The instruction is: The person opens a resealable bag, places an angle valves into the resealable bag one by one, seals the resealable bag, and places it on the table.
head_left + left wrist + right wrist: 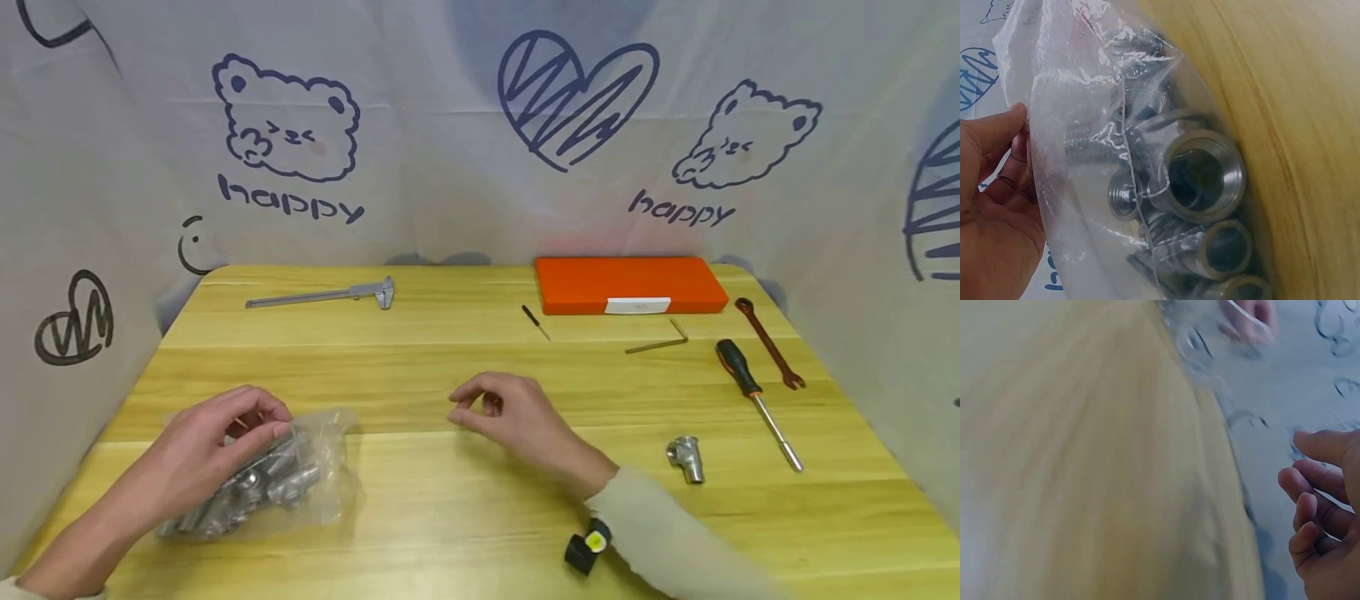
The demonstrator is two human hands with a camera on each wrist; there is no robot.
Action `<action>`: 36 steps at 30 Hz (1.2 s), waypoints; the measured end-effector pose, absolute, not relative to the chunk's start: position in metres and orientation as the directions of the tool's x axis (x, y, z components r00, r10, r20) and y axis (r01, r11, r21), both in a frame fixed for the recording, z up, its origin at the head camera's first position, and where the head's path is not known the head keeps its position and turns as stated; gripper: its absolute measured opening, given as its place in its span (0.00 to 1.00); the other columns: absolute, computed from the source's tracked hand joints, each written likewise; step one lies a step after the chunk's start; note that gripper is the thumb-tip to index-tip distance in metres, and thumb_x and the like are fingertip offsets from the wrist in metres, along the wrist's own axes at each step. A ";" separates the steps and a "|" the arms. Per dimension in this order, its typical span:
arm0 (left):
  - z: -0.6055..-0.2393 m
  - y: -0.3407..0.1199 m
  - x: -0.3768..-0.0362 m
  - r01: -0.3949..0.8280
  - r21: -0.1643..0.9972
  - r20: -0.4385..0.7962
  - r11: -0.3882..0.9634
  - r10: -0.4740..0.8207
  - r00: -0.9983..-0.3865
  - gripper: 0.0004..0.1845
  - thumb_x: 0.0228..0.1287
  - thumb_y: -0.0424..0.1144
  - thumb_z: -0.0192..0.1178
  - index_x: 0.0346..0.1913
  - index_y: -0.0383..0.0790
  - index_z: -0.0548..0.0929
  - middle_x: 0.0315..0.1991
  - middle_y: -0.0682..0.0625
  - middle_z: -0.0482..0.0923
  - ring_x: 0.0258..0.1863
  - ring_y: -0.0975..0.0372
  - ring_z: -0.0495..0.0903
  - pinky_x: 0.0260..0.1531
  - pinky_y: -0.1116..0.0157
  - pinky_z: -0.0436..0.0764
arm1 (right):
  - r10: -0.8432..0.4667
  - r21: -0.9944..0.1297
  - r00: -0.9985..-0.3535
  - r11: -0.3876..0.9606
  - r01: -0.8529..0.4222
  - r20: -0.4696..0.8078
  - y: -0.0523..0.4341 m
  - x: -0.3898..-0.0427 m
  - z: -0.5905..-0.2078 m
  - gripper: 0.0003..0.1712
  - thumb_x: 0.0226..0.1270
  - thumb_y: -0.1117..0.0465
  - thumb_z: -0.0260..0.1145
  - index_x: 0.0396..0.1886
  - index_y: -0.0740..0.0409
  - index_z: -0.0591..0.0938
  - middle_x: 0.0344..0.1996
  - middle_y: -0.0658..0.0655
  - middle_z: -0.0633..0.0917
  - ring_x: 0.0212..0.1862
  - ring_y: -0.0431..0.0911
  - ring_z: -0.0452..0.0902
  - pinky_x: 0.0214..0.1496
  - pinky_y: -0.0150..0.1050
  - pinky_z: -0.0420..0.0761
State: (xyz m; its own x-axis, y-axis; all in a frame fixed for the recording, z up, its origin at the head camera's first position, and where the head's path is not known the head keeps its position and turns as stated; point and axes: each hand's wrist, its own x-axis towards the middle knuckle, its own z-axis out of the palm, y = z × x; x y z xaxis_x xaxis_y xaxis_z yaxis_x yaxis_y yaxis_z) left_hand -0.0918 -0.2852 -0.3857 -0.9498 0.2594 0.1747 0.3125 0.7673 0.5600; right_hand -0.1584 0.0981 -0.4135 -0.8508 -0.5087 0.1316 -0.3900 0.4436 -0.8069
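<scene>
A clear plastic bag (327, 471) of metal pipe fittings (1207, 178) lies at the left front of the table. My left hand (202, 446) pinches the bag's upper edge between thumb and fingers; threaded ends and round openings show through the film in the left wrist view. Over the middle of the table is my right hand (517, 417), fingers loosely curled with nothing in them. To its right a single metal tee fitting (687, 460) sits on the wood. A black object with a yellow spot (583, 546) lies beside the right sleeve.
Along the back are a caliper (322, 295), a small screwdriver (535, 321) and an orange case (630, 283). An L-shaped hex key (658, 343), a nut driver (757, 402) and a combination wrench (769, 342) lie to the right. Cloth walls (435, 167) border the table.
</scene>
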 end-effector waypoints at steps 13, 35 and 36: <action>-0.387 -0.287 -0.096 0.338 0.559 0.197 0.757 0.274 -0.941 0.06 0.75 0.36 0.71 0.46 0.53 0.87 0.37 0.63 0.85 0.35 0.75 0.82 0.34 0.70 0.85 | -0.335 -0.613 -0.941 0.733 -0.294 0.049 0.286 -0.156 -0.399 0.12 0.78 0.49 0.74 0.51 0.49 0.91 0.35 0.46 0.87 0.33 0.40 0.76 0.33 0.33 0.78; -0.389 -0.289 -0.095 0.327 0.558 0.191 0.763 0.265 -0.945 0.06 0.75 0.37 0.71 0.45 0.54 0.87 0.37 0.64 0.85 0.35 0.75 0.82 0.34 0.69 0.85 | -0.420 -0.555 -0.903 0.774 -0.305 -0.090 0.378 -0.142 -0.416 0.05 0.80 0.62 0.70 0.44 0.46 0.89 0.36 0.40 0.88 0.36 0.31 0.78 0.36 0.31 0.81; -0.389 -0.289 -0.095 0.325 0.558 0.189 0.763 0.264 -0.946 0.06 0.76 0.37 0.71 0.46 0.54 0.87 0.38 0.64 0.85 0.35 0.75 0.82 0.35 0.69 0.85 | -0.427 -0.560 -0.901 0.766 -0.317 -0.074 0.377 -0.142 -0.418 0.05 0.79 0.62 0.71 0.44 0.45 0.89 0.36 0.40 0.89 0.36 0.31 0.78 0.37 0.30 0.81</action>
